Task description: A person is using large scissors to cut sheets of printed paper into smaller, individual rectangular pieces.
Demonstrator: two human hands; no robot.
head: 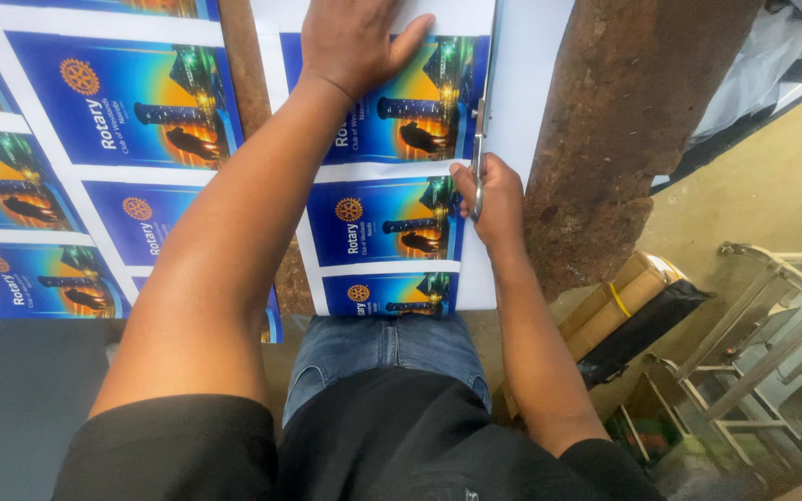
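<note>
Head view | blue-orange printed sheet (392,186) flat under left hand (350,37) | right hand (492,199) grip closed on scissors (480,139) at sheet's right edge

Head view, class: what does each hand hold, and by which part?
Right hand grips metal scissors by the handles, blades along the printed blue sheet's right edge. Left hand holds nothing, pressing flat on the sheet.

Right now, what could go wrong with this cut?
1. The right hand runs scissors along the right edge of the printed sheet; the blades lie close to the blue panels, so a drift could nick the print.
2. The left hand presses only the sheet's far end; the near end overhangs the rusty table unheld and might shift or buckle.
3. The left thumb sits near the cut line ahead of the blades.
</note>
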